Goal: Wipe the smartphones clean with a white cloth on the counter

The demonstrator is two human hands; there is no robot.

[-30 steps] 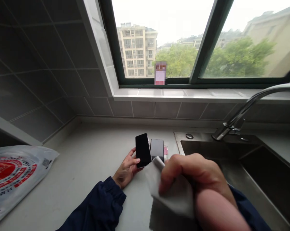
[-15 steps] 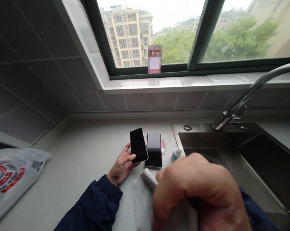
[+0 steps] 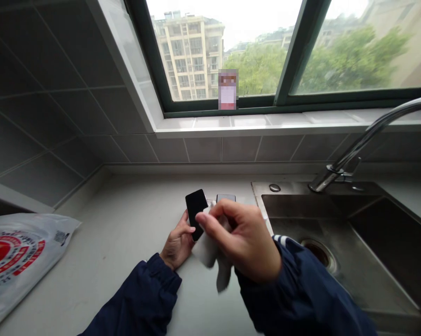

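Observation:
My left hand (image 3: 178, 239) is closed around the lower edge of a smartphone (image 3: 195, 207), its black screen tilted up toward me. A bunched grey cloth (image 3: 207, 249) hangs from my right hand (image 3: 243, 233), pinched between thumb and fingers beside the phone's right edge. Whether the cloth touches the screen I cannot tell. Behind my right hand, the top edge of a second dark phone-like slab (image 3: 226, 198) shows on the countertop; the rest of it is hidden.
To the right is a steel sink (image 3: 371, 280) with a curved chrome faucet (image 3: 353, 144). A white plastic bag (image 3: 21, 252) with red print lies at the left on the pale countertop (image 3: 126, 210). A window (image 3: 266, 60) is at the back.
My right hand has moved away from the camera, forward and left, bringing the cloth up to the phone. It now covers the small bottle and most of the second slab.

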